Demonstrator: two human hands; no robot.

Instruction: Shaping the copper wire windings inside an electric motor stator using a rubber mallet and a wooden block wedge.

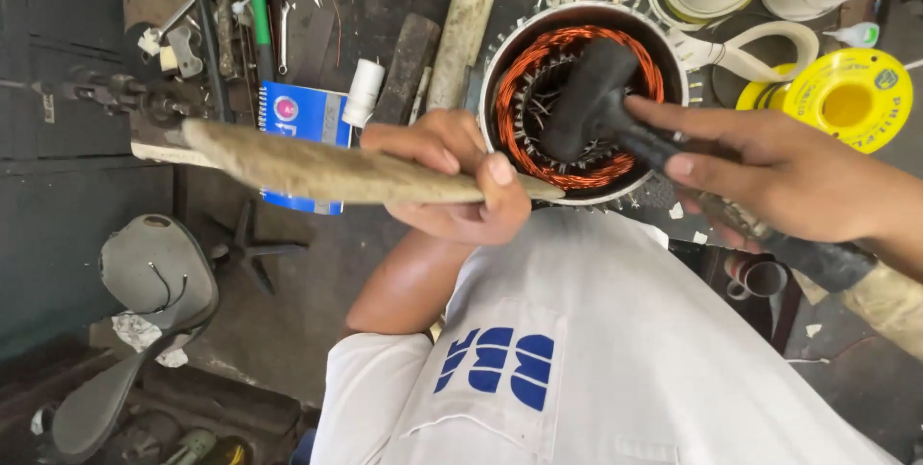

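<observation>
Overhead, right hand (779, 176) grips rubber mallet (591, 100) inside stator (577, 90), left hand (452, 176) grips stick (317, 169)

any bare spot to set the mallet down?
Bare floor patch between the blue notebook, the black cross-shaped base and the forearm. Crowded: hand tools top left, yellow spools top right. Left hand holds the wooden stick; right hand the mallet.

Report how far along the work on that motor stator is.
Done: copper windings already sit in the round stator. In hand: the right hand holds a black rubber mallet with its head over the coils, while the left hand holds a flat wooden stick whose tip lies at the stator's rim. Left: white slot papers still stick out around the rim; no lacing shows on the coils.
</observation>
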